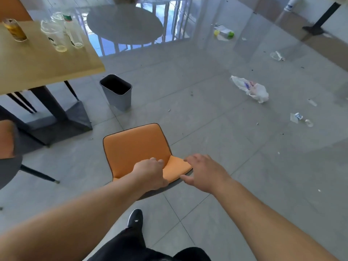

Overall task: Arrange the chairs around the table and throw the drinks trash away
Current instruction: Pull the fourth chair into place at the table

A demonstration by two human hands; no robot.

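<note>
An orange chair with a dark rim stands on the tiled floor just in front of me, its seat pointing toward the wooden table. My left hand lies on the chair where seat and backrest meet, fingers curled onto it. Beside it, my right hand is spread at the backrest's edge, thumb low and fingers above, not closed. On the table stand a drinks can, clear plastic cups and a clear bottle. A grey bin stands open beside the table's base.
A second chair shows at the left edge. Litter lies on the floor to the right: a white plastic bag, bottles, a squashed cup and plastic scraps. A round grey table stands behind; my shoe is below the chair.
</note>
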